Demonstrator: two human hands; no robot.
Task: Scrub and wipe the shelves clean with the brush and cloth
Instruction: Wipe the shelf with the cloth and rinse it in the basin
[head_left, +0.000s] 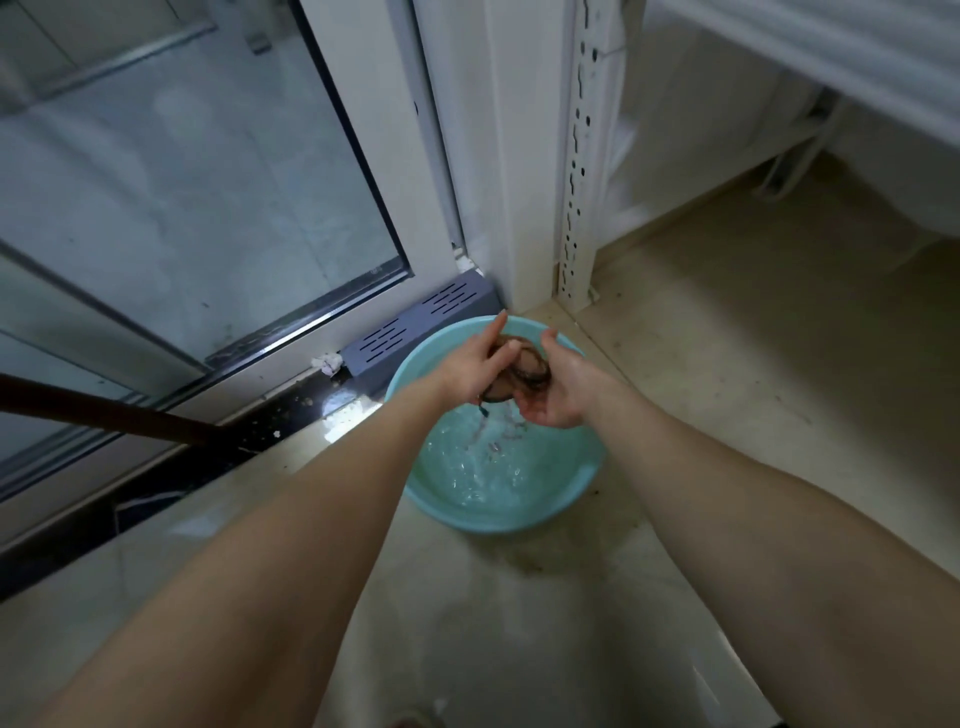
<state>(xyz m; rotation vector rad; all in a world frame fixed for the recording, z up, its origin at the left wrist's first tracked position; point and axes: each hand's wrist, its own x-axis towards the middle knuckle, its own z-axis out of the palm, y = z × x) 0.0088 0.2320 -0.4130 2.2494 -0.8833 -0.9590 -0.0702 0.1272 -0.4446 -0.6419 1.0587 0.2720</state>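
A small dark, wet cloth (522, 371) is bunched between both my hands above a turquoise basin (587, 467) of water on the floor. My left hand (475, 364) pinches the cloth from the left, fingers curled onto it. From the right, my right hand (553, 392) cups and grips the same cloth. Water streams from the cloth into the basin and ripples its surface. The white shelf unit (576, 156) with a slotted upright stands just behind the basin. No brush is in view.
A glass sliding door (208, 182) fills the left side, with a dark track below it. A grey vented box (415, 327) sits by the basin. A brown pole (104, 410) crosses at the left. The beige tiled floor (753, 338) looks wet and dirty.
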